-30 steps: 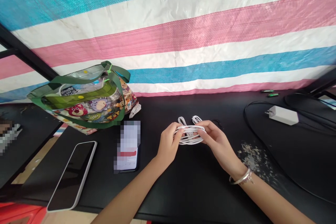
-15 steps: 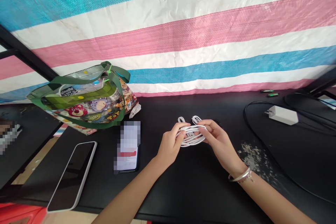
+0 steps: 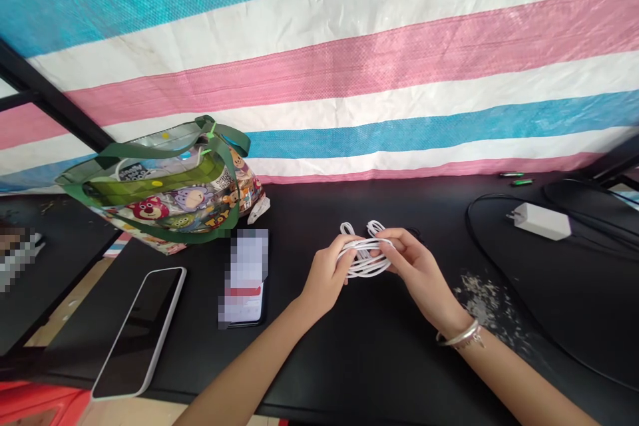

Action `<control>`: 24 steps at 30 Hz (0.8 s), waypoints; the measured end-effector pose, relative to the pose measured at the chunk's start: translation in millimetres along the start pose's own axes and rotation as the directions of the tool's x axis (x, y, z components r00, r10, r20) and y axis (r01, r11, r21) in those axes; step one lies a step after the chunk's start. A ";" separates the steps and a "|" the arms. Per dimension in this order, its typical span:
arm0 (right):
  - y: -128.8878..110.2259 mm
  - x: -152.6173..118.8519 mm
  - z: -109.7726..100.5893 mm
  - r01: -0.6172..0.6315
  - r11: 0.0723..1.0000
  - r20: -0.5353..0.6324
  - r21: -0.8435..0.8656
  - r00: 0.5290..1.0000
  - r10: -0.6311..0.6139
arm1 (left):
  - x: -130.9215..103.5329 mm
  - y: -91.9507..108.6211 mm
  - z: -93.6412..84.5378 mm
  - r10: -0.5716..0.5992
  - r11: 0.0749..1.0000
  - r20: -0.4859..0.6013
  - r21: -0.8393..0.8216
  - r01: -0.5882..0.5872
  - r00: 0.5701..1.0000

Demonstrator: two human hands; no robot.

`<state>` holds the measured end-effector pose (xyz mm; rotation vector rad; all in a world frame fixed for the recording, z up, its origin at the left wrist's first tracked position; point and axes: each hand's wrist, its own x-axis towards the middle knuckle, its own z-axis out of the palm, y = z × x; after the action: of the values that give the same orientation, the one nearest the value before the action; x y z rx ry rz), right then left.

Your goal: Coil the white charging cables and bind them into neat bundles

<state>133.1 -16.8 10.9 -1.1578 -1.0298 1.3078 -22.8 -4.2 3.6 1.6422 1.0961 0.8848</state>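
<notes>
A white cable, wound into a flat oval bundle, is held up between my two hands above the black table. My left hand pinches its left side between thumb and fingers. On the right side, my right hand grips the coils, thumb on top. Two small loops of the cable stick up beyond my fingers at the far side. My fingers partly cover the middle of the bundle, so the cable's ends are hard to make out.
Left of my hands lie a phone with a lit, blurred screen and a dark-screened phone. Behind them stands a cartoon-print bag with green straps. To the right are a white power adapter, a black cord and two small green items.
Both hands keep their grip on the cable bundle with almost no movement. The whole view has shifted very slightly.
</notes>
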 end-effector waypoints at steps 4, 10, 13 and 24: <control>-2.0 -1.4 -0.1 0.011 0.999 0.035 0.046 0.999 -0.013 | 1.9 -0.1 1.7 -0.080 0.989 -0.009 -0.126 0.078 0.997; -3.0 -3.6 -4.2 -0.011 0.999 0.147 0.033 0.989 0.006 | 4.1 -1.8 0.9 -0.108 0.971 -0.022 -0.217 0.101 0.994; -3.6 -3.0 -4.6 -0.041 0.998 0.139 0.050 0.990 0.034 | 4.5 -4.1 1.3 -0.107 0.962 -0.009 -0.253 0.102 0.994; -0.8 -0.2 -4.1 -0.108 0.974 0.117 0.198 0.989 0.086 | 4.0 -7.0 5.4 -0.128 0.929 0.081 -0.340 0.149 0.988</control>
<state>137.3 -17.1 11.0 -1.0012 -0.9014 1.5299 -18.5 -0.9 -4.4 1.2762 0.9427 0.8754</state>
